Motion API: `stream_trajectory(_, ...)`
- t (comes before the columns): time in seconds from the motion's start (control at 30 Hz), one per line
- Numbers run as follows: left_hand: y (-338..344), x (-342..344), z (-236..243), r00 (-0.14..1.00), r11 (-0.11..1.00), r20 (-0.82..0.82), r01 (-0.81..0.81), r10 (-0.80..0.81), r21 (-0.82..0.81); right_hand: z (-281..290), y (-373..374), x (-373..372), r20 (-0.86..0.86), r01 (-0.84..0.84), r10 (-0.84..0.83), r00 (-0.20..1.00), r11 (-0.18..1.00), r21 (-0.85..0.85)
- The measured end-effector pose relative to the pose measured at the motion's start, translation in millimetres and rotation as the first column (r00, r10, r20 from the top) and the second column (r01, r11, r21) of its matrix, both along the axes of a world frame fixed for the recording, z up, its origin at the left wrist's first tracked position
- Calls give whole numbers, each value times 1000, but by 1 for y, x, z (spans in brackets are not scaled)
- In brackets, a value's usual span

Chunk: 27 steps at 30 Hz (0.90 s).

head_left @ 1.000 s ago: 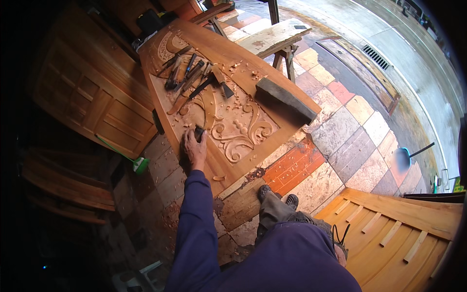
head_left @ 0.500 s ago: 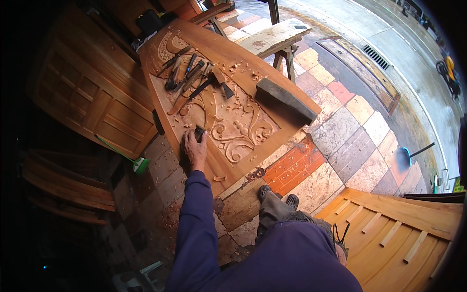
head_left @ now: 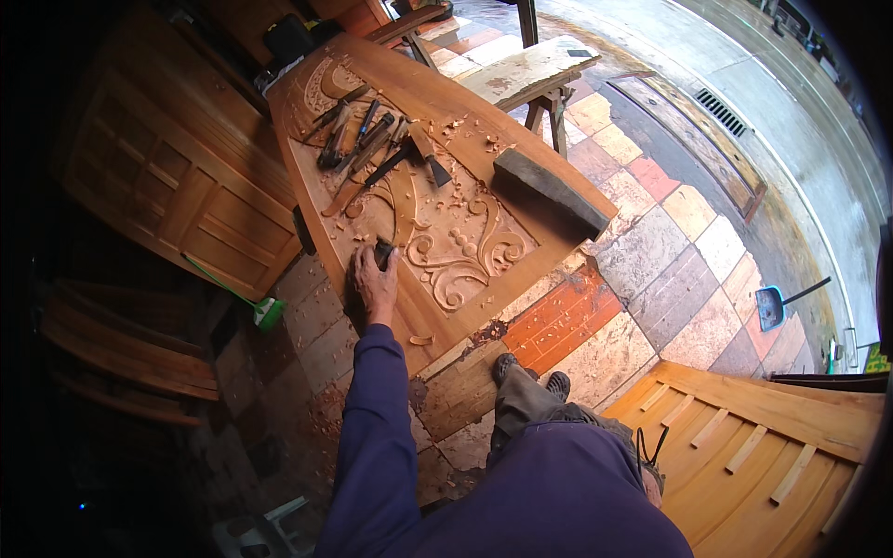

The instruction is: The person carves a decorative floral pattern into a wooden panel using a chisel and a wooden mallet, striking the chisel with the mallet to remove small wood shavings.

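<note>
My left hand (head_left: 376, 285) rests at the near left edge of a carved wooden panel (head_left: 465, 332), its fingers wrapped round a small dark object (head_left: 383, 249) whose kind I cannot make out. Scrollwork in relief covers the panel's sunken middle, with curled shavings scattered over it. Beyond the hand lie several carving chisels (head_left: 369, 149) in a loose pile. A hammer-like tool with a broad, dark blade (head_left: 437, 171) lies beside them. At my right hip a sliver of skin shows, apparently my right hand (head_left: 654, 485); its fingers are hidden.
A long grey stone block (head_left: 549, 192) lies on the panel's right side. A slatted wooden piece (head_left: 735, 437) stands at lower right. Behind the panel is a rough plank bench (head_left: 530, 74). A green broom (head_left: 268, 313) and a blue dustpan (head_left: 770, 307) are on the tiled floor.
The view has shifted very slightly. My left hand stays at the panel's edge with the dark object, and the tools lie as before.
</note>
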<state>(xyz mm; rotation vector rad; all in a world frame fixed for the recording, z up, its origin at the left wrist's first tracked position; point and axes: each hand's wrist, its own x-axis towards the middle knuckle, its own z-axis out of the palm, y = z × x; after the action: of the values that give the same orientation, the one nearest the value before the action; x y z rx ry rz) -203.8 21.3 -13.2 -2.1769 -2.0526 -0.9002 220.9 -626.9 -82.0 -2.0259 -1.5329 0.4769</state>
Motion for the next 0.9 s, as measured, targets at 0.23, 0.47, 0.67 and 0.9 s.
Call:
stream_trajectory(0.23, 0, -2, -1, 1000, 1000, -17, -5, 5, 13, 1, -1, -1, -1, 1, -1, 1000, 1000, -7)
stream_trajectory(0.47, 1, -1, -2, 1000, 1000, -13, -1, 2, 2, 1, 0, -1, 0, 5, -5, 1000, 1000, -10)
stream_trajectory(0.67, 1, -4, -3, 1000, 1000, -17, -2, 2, 7, -1, 2, 2, 1, 3, -3, 1000, 1000, -8)
stream_trajectory(0.9, 0, 0, -1, 1000, 1000, 8, -8, 8, -1, 0, 1, 3, 6, 13, -13, 1000, 1000, -8)
